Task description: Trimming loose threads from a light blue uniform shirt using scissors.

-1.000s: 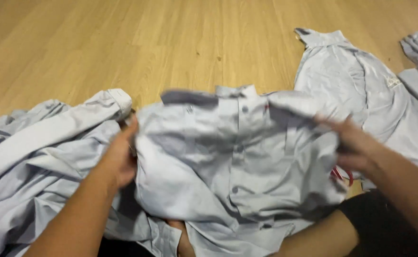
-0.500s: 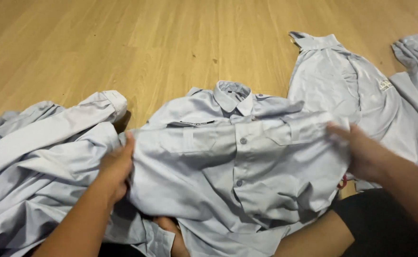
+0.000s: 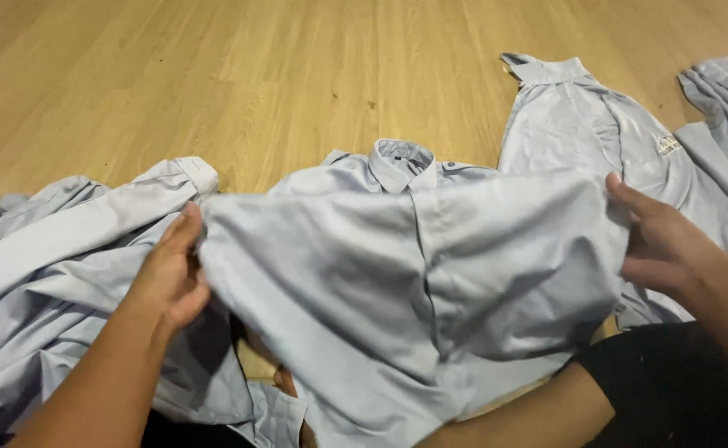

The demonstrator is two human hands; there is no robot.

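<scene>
A light blue collared shirt (image 3: 397, 274) lies on the wooden floor in front of me, collar pointing away. My left hand (image 3: 171, 270) grips its left edge and my right hand (image 3: 658, 241) grips its right edge. The lower part of the shirt is held up between both hands and folded over the front, hiding the buttons and pockets. Only the collar and shoulders show beyond the fold.
A heap of similar light blue shirts (image 3: 48, 265) lies at the left. Another shirt (image 3: 579, 116) is spread flat at the upper right, with more cloth (image 3: 725, 99) at the far right edge. My dark-clothed legs (image 3: 671, 390) are at the bottom right. Wooden floor (image 3: 214, 75) stretches beyond.
Both hands have lifted the shirt's lower part and brought it forward over the front, covering the buttons and pockets that showed before.
</scene>
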